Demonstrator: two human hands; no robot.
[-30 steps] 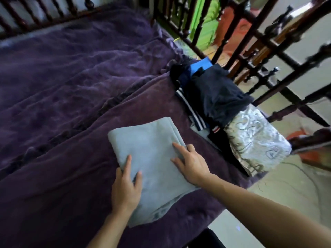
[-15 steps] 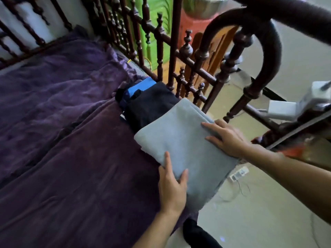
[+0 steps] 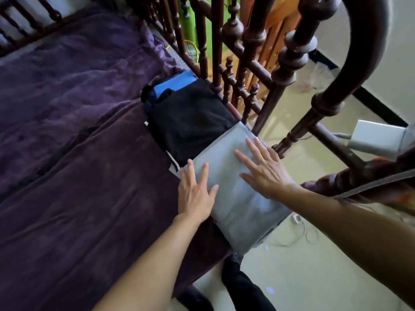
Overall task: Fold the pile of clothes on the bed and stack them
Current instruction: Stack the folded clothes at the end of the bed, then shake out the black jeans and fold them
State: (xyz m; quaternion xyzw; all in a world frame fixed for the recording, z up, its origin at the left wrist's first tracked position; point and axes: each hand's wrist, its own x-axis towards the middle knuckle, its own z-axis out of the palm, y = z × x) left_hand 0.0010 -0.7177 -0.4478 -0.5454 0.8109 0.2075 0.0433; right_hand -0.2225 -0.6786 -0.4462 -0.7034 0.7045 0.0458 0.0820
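From the head view, both hands were down flat: the left hand (image 3: 195, 194) lay with straight, spread fingers on the near left edge of the folded grey garment (image 3: 242, 205), and the right hand (image 3: 265, 171) pressed palm-down on its far right part, neither one gripping anything. The grey garment sat at the very edge of the purple blanket (image 3: 78, 164), just beside the dark wooden bed rail (image 3: 247, 41), its far end against the folded black garment (image 3: 190, 122). Past that, a blue piece (image 3: 173, 84) poked out at the pile's far end.
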